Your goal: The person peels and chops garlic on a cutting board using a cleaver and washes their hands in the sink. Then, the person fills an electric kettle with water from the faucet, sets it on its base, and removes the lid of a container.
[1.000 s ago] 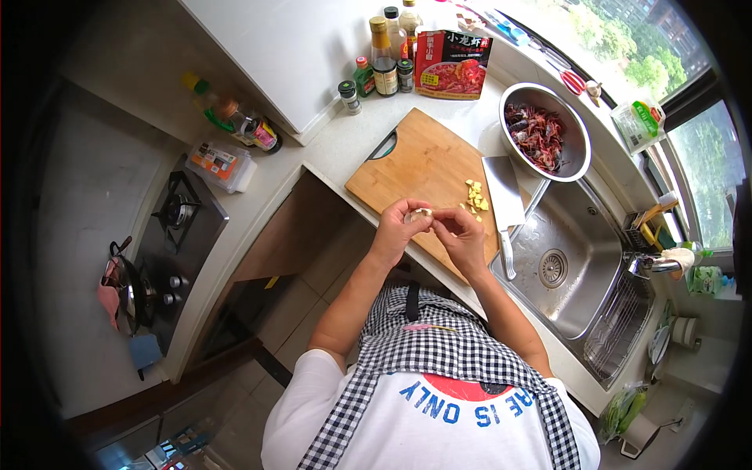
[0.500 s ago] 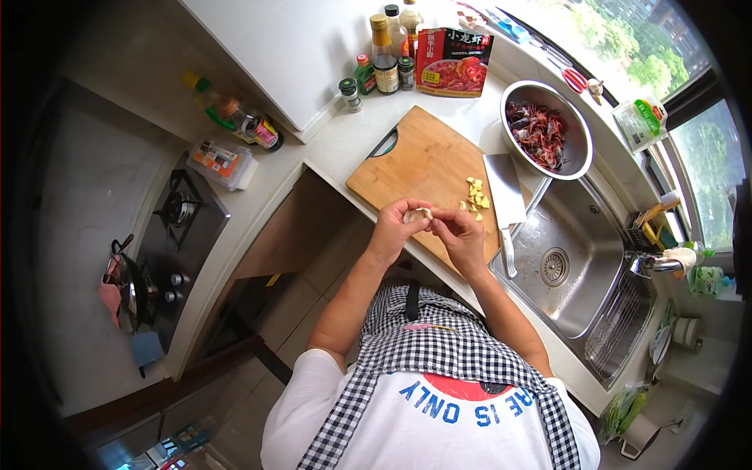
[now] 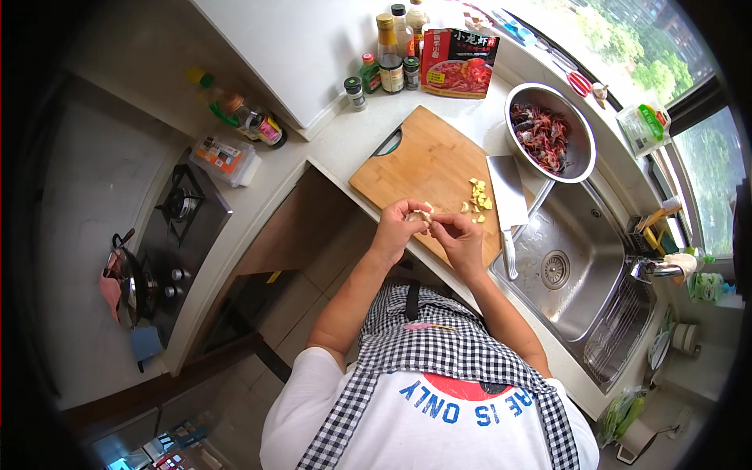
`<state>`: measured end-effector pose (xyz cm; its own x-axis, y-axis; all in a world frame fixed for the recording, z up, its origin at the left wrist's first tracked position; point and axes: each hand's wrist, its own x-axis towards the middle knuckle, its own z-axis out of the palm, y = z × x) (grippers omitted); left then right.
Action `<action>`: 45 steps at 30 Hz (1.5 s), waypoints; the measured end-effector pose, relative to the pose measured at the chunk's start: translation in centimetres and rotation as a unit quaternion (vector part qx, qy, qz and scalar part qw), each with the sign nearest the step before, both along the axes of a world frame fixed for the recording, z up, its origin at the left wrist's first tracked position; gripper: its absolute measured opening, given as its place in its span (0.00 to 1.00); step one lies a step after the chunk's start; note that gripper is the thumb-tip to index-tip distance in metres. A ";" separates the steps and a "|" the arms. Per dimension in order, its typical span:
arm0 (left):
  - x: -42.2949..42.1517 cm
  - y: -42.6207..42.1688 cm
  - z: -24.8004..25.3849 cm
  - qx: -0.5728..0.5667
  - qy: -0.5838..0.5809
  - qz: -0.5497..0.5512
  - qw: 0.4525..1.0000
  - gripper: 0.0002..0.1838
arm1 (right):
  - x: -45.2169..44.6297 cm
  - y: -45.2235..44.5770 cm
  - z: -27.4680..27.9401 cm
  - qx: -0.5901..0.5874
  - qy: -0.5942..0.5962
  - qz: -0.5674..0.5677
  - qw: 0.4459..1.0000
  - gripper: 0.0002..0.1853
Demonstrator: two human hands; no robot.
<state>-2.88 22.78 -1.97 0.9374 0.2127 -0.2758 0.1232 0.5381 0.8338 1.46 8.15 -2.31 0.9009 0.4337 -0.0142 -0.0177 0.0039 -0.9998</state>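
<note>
Over the near edge of the wooden cutting board [image 3: 427, 160], my left hand [image 3: 396, 229] pinches a whitish piece of garlic [image 3: 421, 215] between thumb and fingers. My right hand [image 3: 460, 239] meets it from the other side, its thumb and fingertips closed on the garlic's skin. The fingers hide part of the garlic. Small pale yellow chopped pieces [image 3: 480, 196] lie on the board just beyond my right hand. A cleaver [image 3: 507, 190] rests along the board's right side, its handle toward me.
A metal bowl of crayfish [image 3: 576, 160] stands beyond the sink [image 3: 583, 235], which is on the right. Seasoning bottles [image 3: 389, 63] and a red food packet [image 3: 459, 66] line the back. At left are a gas stove [image 3: 192, 227] and a plastic box [image 3: 223, 160].
My fingers have shifted slightly around the garlic, and both hands stay close together over the board edge. The camera view has moved a little.
</note>
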 end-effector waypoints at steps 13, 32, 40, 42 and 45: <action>0.0 -0.1 -0.8 -0.028 0.077 0.017 0.997 0.12 | 0.3 0.2 -1.0 0.022 0.082 0.016 0.996 0.08; 0.2 0.4 -0.3 -0.079 0.098 -0.029 0.992 0.11 | 1.7 0.5 -0.5 0.031 0.238 0.025 0.971 0.11; 0.5 0.6 0.4 -0.071 0.083 -0.040 0.993 0.06 | 1.4 0.6 -1.7 -0.038 0.072 0.003 0.997 0.08; 0.6 0.5 -0.1 -0.050 0.082 -0.029 0.995 0.06 | 1.3 0.6 -1.4 -0.046 0.049 0.005 0.998 0.07; 0.6 0.5 -0.7 -0.060 0.069 -0.013 0.996 0.04 | 1.1 0.8 -0.4 -0.025 0.043 0.007 0.999 0.07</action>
<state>-2.25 23.30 -2.63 0.8939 0.1469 -0.4235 0.2464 0.6281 0.7381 2.58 8.97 -2.69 0.8894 0.4426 -0.1141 -0.1041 -0.0468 -0.9935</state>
